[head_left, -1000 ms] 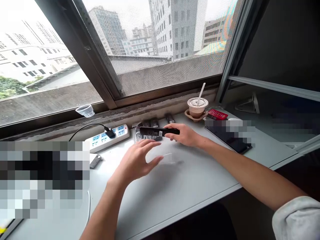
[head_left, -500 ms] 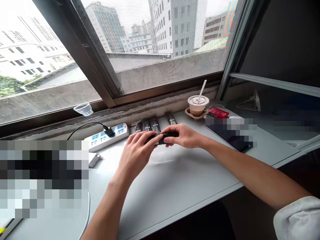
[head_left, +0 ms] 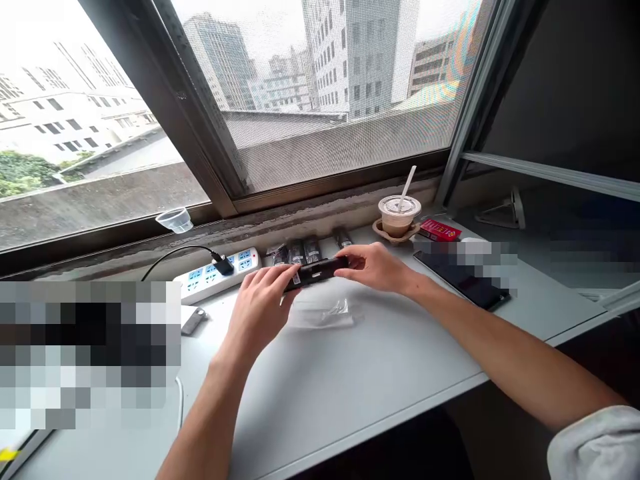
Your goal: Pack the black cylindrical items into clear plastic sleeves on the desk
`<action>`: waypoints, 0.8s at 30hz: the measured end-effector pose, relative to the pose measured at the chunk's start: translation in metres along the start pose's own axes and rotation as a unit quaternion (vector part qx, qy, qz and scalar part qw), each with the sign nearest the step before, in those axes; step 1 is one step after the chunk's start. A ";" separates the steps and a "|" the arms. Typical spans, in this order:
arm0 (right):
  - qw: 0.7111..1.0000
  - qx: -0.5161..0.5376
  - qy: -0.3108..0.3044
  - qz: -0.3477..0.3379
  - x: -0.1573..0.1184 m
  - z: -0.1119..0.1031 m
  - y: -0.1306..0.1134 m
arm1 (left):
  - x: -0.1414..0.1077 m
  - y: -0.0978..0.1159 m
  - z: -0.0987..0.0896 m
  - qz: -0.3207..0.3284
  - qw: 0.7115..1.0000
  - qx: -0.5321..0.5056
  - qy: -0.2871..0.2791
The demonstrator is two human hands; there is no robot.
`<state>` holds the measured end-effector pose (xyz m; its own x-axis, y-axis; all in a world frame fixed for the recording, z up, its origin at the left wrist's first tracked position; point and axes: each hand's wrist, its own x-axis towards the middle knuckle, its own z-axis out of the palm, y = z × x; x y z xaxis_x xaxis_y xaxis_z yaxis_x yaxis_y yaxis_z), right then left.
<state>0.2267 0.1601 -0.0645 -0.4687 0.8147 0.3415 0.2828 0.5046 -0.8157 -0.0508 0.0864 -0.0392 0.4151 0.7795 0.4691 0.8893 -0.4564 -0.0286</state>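
Observation:
My left hand (head_left: 261,301) and my right hand (head_left: 375,268) both grip a slim black oblong box (head_left: 316,273) from its two ends, with a small white label showing near the left end. The box is tilted and held just above the white desk (head_left: 320,380). A crumpled clear plastic wrapper (head_left: 323,313) lies on the desk just below it. Several dark packets (head_left: 305,252) stand in a row close behind my hands.
A white power strip (head_left: 216,275) with a black plug and cable lies to the left. Further back are an iced drink with a straw (head_left: 397,217), a red packet (head_left: 440,230), and a black phone (head_left: 463,281). A small clear cup (head_left: 175,220) sits on the window ledge. A pixelated patch covers the left.
My left hand, open and apart from the box a second ago, now holds it with my right hand. The box has shifted left and tilted, and the wrapper shows fully.

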 end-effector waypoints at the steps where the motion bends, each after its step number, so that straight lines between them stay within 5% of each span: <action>1: 1.000 0.002 0.009 -0.007 0.001 -0.002 0.002 | -0.001 -0.003 0.000 -0.010 1.000 0.007 0.003; 8: 0.986 -0.095 0.030 -0.134 0.005 -0.012 0.016 | -0.006 -0.022 -0.001 -0.056 0.997 0.034 -0.032; 24: 0.982 -0.070 0.027 -0.171 0.007 -0.007 0.019 | -0.006 -0.020 0.002 -0.050 0.999 -0.014 -0.013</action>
<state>0.2344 0.1775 -0.0744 -0.5127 0.6028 0.6114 0.2308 0.7827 -0.5781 -0.0710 0.0919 -0.0427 0.3297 0.8327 0.4448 0.9212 -0.3869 0.0415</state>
